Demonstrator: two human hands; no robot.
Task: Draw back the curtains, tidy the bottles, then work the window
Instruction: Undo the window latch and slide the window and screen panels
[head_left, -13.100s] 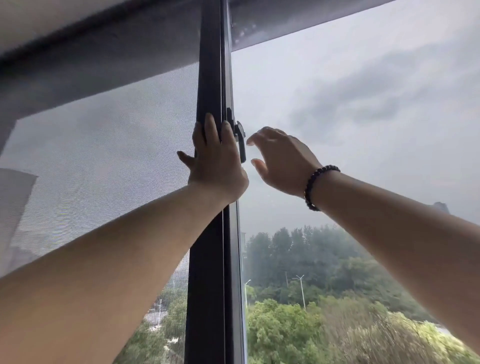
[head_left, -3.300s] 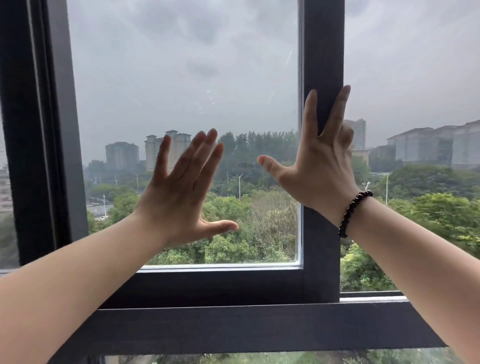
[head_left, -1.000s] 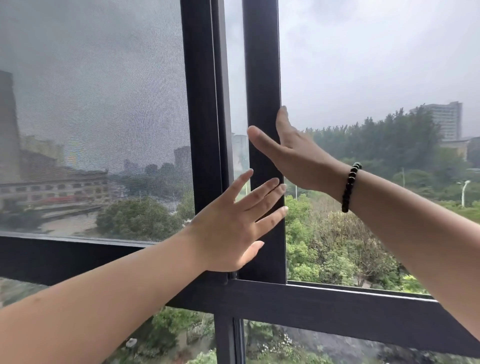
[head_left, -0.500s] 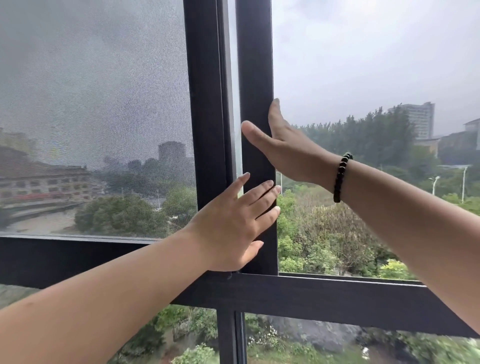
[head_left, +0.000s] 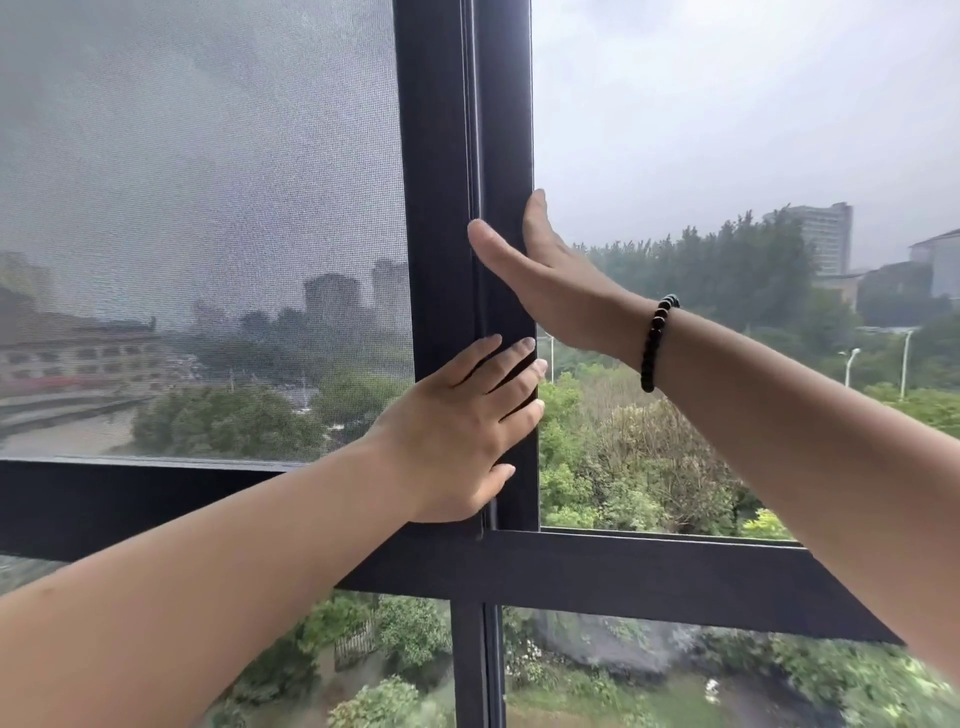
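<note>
The sliding window sash has a dark frame and its upright now stands against the fixed centre post, with no gap visible between them. My left hand lies flat on the sash upright, fingers spread and pointing up right. My right hand, with a black bead bracelet at the wrist, presses its palm edge against the same upright higher up, thumb across the frame. Neither hand holds anything. No curtains or bottles are in view.
A grey mesh insect screen fills the left pane. A dark horizontal rail runs below both panes, with fixed glass under it. Trees and buildings lie outside, far below.
The sash has slid left under both hands until the bright gap beside the centre post closed. My hands moved left with it and stay flat on the upright.
</note>
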